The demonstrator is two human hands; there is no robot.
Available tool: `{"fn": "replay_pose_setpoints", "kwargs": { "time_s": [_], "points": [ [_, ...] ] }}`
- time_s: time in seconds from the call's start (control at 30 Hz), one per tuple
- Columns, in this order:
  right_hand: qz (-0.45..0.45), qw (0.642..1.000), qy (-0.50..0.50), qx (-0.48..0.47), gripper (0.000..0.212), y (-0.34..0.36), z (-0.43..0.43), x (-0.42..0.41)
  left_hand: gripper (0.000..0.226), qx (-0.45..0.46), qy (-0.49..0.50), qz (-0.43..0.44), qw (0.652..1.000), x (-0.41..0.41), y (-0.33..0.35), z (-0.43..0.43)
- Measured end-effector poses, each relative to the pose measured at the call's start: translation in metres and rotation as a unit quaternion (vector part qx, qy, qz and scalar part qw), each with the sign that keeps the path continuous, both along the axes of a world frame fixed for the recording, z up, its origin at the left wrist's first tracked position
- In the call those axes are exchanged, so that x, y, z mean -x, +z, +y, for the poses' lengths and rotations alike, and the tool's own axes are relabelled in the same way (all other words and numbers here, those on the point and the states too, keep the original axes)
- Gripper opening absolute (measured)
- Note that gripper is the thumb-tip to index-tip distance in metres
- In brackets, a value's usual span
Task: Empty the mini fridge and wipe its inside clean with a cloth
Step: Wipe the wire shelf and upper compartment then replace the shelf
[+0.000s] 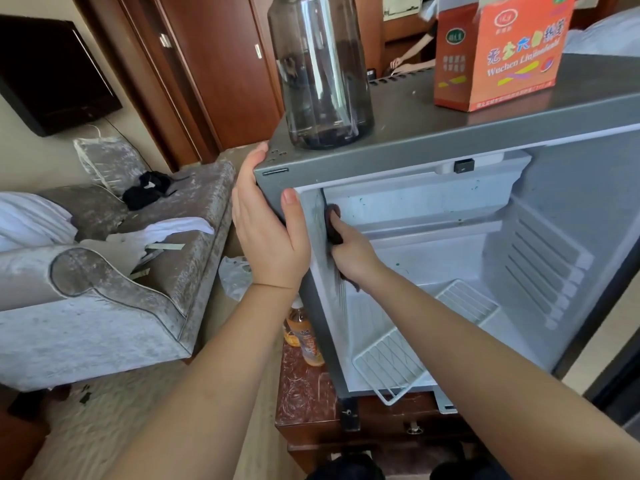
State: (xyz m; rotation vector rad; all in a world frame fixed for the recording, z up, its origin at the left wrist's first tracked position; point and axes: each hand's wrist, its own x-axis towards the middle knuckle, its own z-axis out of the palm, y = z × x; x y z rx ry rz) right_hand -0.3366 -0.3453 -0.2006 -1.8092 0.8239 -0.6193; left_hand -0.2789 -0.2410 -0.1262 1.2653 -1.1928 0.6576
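Cloth (333,225) mostly hidden within right hand (353,252) grip. Fingers (258,154) of left hand (266,233) largely concealed round fridge (415,161) corner. Jar (320,71) and orange box (498,57) cut off at top edge.

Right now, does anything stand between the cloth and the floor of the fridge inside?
Yes. A white wire shelf lies tilted across the lower inside of the fridge, below the right hand that holds the cloth higher up. Nothing else visible is in the way.

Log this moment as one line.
phase: wiping | left hand: grips mini fridge top corner | right hand: holds cloth against inner side wall | wire shelf: inside
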Motion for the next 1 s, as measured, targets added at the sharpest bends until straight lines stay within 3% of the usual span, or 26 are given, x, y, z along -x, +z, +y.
{"fn": "replay_pose_setpoints", "kwargs": {
  "time_s": [0.13, 0.43, 0.6, 0.8, 1.0],
  "points": [
    [-0.111, 0.987, -0.039, -0.106, 0.067, -0.004, -0.002, 0.006, 0.048, 0.000, -0.001, 0.004, 1.000, 0.001, 0.000, -0.001],
    [-0.115, 0.993, -0.010, -0.004, 0.049, -0.013, 0.063, 0.052, 0.047, -0.006, 0.011, 0.018, 1.000, 0.005, 0.002, 0.003],
    [-0.182, 0.979, 0.024, -0.085, 0.056, -0.024, 0.090, 0.066, 0.048, -0.006, 0.001, 0.017, 1.000, 0.005, 0.002, 0.003],
    [-0.208, 0.972, 0.017, -0.109, 0.057, -0.007, 0.050, 0.031, 0.047, -0.003, 0.002, 0.009, 1.000, 0.002, 0.000, 0.001],
    [-0.266, 0.942, -0.019, -0.202, 0.051, 0.006, 0.008, -0.007, 0.046, 0.005, -0.005, 0.005, 1.000, 0.000, -0.003, -0.002]
  ]
}}
